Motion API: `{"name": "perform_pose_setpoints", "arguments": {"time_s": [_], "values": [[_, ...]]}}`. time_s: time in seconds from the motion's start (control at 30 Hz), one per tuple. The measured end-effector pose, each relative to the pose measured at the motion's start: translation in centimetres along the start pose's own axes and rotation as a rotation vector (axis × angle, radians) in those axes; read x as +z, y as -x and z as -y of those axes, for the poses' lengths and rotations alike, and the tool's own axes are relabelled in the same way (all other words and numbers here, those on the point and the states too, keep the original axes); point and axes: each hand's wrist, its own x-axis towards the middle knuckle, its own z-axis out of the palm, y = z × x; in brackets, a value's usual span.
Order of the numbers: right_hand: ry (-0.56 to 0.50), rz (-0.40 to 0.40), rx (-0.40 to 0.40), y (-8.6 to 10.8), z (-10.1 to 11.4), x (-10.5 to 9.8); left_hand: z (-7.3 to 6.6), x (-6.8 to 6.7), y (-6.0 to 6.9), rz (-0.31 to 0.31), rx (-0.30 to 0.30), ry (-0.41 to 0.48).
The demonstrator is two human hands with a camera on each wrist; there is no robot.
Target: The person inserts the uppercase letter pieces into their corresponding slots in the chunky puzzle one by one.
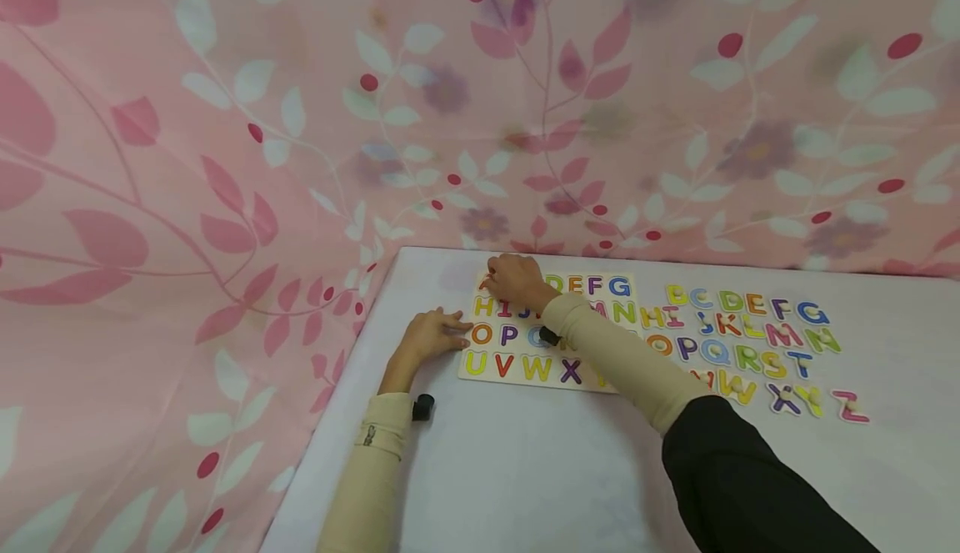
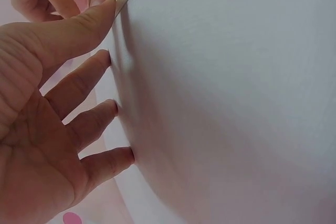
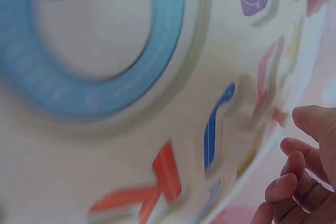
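Observation:
A wooden alphabet board (image 1: 552, 379) with coloured letter shapes lies on the white table. My left hand (image 1: 431, 338) is spread beside its left edge; in the left wrist view the thumb (image 2: 86, 27) touches the board's edge, and the other fingertips rest on the cloth. Over the board's top left corner, my right hand (image 1: 517, 279) has its fingers curled at the orange letter A (image 1: 483, 281), pinching it as far as I can see. The hand hides part of that letter and its neighbours. In the right wrist view the thumb (image 3: 315, 121) is close to a small orange piece (image 3: 280, 115).
Loose letter pieces with knobs lie in rows right of the board, among them a blue G (image 1: 813, 312), a purple X (image 1: 783, 399) and a pink Z (image 1: 850, 406). My right forearm (image 1: 637, 361) crosses the board. A pink floral curtain (image 1: 480, 119) hangs behind the table.

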Motion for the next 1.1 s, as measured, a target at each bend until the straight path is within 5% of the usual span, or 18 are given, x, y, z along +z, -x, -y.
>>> {"name": "perform_pose_setpoints", "arguments": {"time_s": [0.5,0.83,1.1], "values": [[-0.116,-0.089,0.028,7.1,-5.0,-3.9,-0.1,0.0,0.3,0.021,-0.014,0.018],[-0.079,-0.136,0.059,12.0,-8.5,-5.8,0.0,-0.2,0.2,0.009,0.002,0.059],[-0.069,-0.098,0.136,14.9,-11.6,-6.5,0.1,-0.2,0.2,0.015,0.002,0.056]]}}
